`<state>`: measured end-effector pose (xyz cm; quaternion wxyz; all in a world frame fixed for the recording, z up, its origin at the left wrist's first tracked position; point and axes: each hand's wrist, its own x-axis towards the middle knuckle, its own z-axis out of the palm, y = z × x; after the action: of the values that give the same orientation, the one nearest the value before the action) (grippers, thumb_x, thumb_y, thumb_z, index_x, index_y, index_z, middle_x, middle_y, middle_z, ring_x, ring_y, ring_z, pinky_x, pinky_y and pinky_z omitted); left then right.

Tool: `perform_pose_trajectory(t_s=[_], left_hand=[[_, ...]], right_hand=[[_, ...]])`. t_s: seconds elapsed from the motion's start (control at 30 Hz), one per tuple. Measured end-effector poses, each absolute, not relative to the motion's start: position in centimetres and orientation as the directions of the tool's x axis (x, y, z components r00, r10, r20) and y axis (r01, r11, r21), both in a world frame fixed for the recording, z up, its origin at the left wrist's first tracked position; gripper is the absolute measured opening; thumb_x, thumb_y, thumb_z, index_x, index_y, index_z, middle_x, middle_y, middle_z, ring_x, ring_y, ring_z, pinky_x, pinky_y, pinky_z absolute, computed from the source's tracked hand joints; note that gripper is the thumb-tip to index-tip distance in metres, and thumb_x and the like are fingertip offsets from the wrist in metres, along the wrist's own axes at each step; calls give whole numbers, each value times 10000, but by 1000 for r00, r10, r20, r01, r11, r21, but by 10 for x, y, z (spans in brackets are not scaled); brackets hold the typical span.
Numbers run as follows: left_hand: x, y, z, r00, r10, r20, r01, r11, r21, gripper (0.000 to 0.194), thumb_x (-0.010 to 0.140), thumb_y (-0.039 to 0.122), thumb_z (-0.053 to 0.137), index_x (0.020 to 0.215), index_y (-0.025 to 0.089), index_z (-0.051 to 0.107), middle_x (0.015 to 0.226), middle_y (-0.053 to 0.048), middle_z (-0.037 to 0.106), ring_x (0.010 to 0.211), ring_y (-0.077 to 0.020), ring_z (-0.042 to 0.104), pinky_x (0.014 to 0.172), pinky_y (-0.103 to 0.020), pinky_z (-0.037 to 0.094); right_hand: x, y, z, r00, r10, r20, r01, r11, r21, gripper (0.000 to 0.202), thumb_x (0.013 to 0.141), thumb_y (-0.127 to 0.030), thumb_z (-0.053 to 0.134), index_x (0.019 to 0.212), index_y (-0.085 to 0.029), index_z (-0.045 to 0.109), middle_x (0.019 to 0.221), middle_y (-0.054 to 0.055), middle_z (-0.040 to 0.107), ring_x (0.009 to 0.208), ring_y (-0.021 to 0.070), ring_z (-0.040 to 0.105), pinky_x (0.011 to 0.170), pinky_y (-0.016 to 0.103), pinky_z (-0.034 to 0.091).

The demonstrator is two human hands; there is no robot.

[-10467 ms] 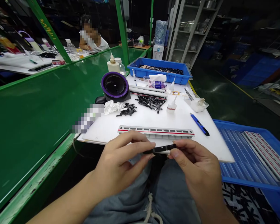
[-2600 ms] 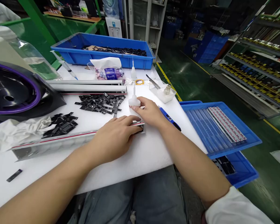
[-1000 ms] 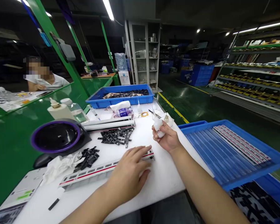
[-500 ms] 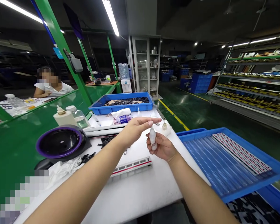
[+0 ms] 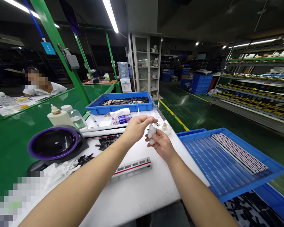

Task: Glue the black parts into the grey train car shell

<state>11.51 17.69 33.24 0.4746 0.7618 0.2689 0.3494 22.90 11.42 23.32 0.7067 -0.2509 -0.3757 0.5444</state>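
Observation:
My right hand point(image 5: 161, 142) is wrapped round a small white squeeze bottle point(image 5: 151, 134), held upright with its tip up. Above the nozzle, my left hand point(image 5: 138, 127) has thumb and forefinger pinched together; whatever is between them is too small to make out. Below the hands, a white train-car-like strip with a red stripe point(image 5: 132, 167) lies on the white table point(image 5: 142, 195). A pile of small black parts point(image 5: 106, 142) sits left of my left wrist. Just beyond my right hand stands a small jar with a thin needle-like stem point(image 5: 165, 126).
A blue tray of black pieces point(image 5: 120, 108) stands at the back. On the left are a black bowl with a purple rim point(image 5: 53, 143) and bottles. At right, a blue tray point(image 5: 227, 170) holds striped strips. A person point(image 5: 44, 86) sits beyond the green partition.
My left fingers, stretched out before, have closed into a pinch over the bottle tip. The bottle and right hand have risen slightly. The whole view has shifted a little.

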Motion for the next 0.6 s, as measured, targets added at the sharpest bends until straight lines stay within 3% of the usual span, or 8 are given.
perform_pose_trajectory(t_s=[0.13,0.2,0.33,0.43,0.6], left_hand=[[116,179,331,613,754,236,114,-380,918,355,874,469,598,955,168,767,823,-63,758,637,-184,632,591,-305,484],[114,181,332,695,688,209,81,-365,928,385,879,498,605,1010,175,767,869,-71,767,744,-206,668,697,-330,513],[113,183,334,852,474,223,-75,-310,948,383,902,498,606,1105,212,759,1211,-97,724,1148,-266,626,989,-385,454],[118,183,335,886,398,238,-112,-316,942,394,919,495,582,1102,196,762,1229,-114,714,1160,-277,624,1014,-397,439],[130,178,332,815,516,264,-67,-368,927,421,903,520,576,995,155,765,1116,-115,743,1045,-261,655,904,-363,492]], right_hand=[[227,115,234,174,950,259,-551,312,-774,354,763,-383,779,1025,-167,680,889,49,682,789,157,654,638,256,549],[230,113,236,74,966,248,-653,234,-721,357,802,-400,712,1033,-130,682,754,36,641,649,118,581,552,224,498],[240,107,238,-250,943,218,-784,-65,-617,381,821,-415,582,993,-90,679,584,-12,490,479,78,346,351,159,253],[247,104,238,-374,901,219,-778,-176,-603,360,807,-397,541,989,-114,669,561,-34,441,440,74,244,321,157,149],[246,105,240,-285,933,221,-787,-96,-609,381,824,-432,500,990,-125,652,545,-49,390,421,70,189,341,170,143]])
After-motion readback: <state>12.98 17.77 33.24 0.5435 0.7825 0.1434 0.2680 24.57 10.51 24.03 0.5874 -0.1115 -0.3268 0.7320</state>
